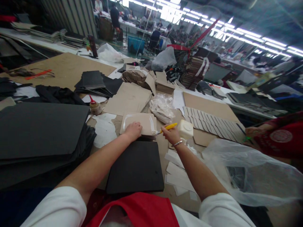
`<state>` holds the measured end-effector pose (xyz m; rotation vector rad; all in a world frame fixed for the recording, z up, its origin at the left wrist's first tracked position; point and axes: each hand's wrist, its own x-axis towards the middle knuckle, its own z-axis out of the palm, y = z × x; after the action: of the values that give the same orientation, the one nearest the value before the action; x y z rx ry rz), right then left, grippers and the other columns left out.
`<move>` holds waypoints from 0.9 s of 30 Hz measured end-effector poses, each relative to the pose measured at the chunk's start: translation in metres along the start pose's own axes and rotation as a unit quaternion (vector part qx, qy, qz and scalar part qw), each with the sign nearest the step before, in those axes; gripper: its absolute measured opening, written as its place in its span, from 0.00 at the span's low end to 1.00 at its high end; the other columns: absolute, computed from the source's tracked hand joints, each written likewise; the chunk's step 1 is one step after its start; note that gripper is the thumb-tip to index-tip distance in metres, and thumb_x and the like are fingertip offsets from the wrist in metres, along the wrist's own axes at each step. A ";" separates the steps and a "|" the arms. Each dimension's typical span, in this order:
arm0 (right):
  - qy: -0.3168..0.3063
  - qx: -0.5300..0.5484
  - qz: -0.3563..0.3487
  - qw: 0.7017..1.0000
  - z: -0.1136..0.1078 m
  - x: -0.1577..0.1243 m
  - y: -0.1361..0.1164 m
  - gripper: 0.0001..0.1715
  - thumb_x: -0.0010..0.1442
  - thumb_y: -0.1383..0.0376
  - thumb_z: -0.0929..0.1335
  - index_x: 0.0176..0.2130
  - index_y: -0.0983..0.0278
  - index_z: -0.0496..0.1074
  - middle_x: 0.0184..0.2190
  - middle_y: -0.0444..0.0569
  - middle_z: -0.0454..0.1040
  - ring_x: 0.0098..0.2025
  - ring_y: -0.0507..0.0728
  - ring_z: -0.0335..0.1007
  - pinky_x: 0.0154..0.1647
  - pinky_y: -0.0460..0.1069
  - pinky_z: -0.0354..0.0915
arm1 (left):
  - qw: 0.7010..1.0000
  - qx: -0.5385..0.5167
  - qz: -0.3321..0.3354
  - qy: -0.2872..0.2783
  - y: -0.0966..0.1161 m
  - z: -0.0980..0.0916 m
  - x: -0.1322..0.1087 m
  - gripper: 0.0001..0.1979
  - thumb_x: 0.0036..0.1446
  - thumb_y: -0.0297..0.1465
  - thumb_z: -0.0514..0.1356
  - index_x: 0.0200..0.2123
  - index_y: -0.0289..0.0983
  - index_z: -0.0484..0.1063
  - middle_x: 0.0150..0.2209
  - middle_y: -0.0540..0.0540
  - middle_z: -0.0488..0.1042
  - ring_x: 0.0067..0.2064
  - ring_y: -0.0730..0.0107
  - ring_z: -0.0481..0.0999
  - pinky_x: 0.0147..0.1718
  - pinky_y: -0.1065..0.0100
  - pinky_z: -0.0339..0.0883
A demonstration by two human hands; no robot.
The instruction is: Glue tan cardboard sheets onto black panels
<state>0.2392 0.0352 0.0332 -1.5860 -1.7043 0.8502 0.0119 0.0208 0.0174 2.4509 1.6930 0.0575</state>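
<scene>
My left hand (133, 130) presses down on the near edge of a tan card panel (139, 121) that shines with wet glue. Its fingers are curled against the card. My right hand (170, 134) is closed round a yellow-handled brush (167, 127), whose tip touches the right edge of the same panel. The panel lies on top of a small stack. A black board (136, 167) lies just in front of me, between my forearms. A white glue tub (186, 129) stands beside my right hand.
A tall pile of black sheets (40, 132) fills the left. A glue bottle (95, 107) stands behind it. Clear plastic bags (251, 173) lie at the right, and grey card strips (213, 124) beyond. Another person's red sleeve (281, 138) is at the far right.
</scene>
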 end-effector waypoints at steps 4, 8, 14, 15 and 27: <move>0.047 0.049 0.009 0.998 -0.004 -0.002 -0.003 0.15 0.52 0.55 0.65 0.28 0.65 0.70 0.13 0.38 0.64 0.13 0.47 0.59 0.13 0.41 0.57 | 1.000 0.012 0.015 -0.019 -0.002 -0.003 0.003 0.15 0.50 0.35 0.62 0.40 0.33 0.73 0.42 0.37 0.70 0.47 0.54 0.70 0.44 0.61 0.67; 0.072 0.117 0.011 0.990 0.030 0.034 -0.033 0.13 0.53 0.56 0.66 0.31 0.64 0.69 0.15 0.38 0.66 0.15 0.46 0.61 0.15 0.40 0.59 | 0.999 0.028 0.011 -0.023 0.006 -0.004 0.000 0.12 0.55 0.33 0.57 0.40 0.33 0.74 0.41 0.38 0.71 0.45 0.58 0.72 0.42 0.63 0.68; -0.044 0.165 0.054 0.984 0.109 0.077 -0.087 0.07 0.53 0.62 0.67 0.28 0.64 0.69 0.15 0.40 0.68 0.14 0.47 0.62 0.16 0.42 0.62 | 0.999 0.050 0.000 -0.020 0.026 0.003 -0.006 0.15 0.59 0.23 0.47 0.43 0.29 0.72 0.42 0.32 0.71 0.47 0.56 0.71 0.41 0.62 0.69; -0.047 0.160 0.060 0.984 0.113 0.081 -0.087 0.07 0.52 0.63 0.68 0.26 0.65 0.69 0.14 0.40 0.67 0.14 0.48 0.62 0.16 0.43 0.62 | 0.999 0.050 0.003 -0.020 0.027 0.004 -0.007 0.15 0.59 0.23 0.47 0.44 0.28 0.71 0.42 0.32 0.71 0.47 0.56 0.71 0.41 0.61 0.69; 0.068 0.195 0.041 0.978 -0.043 0.039 -0.050 0.18 0.58 0.56 0.64 0.43 0.67 0.68 0.21 0.41 0.71 0.14 0.45 0.61 0.18 0.42 0.61 | 0.997 0.047 0.036 0.053 0.011 -0.022 -0.025 0.13 0.58 0.23 0.47 0.40 0.32 0.69 0.39 0.35 0.71 0.42 0.59 0.73 0.39 0.62 0.67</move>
<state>0.2430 0.0725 0.1003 -1.4162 -1.2892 1.0214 0.0107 -0.0042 0.0425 2.6206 1.6865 0.1229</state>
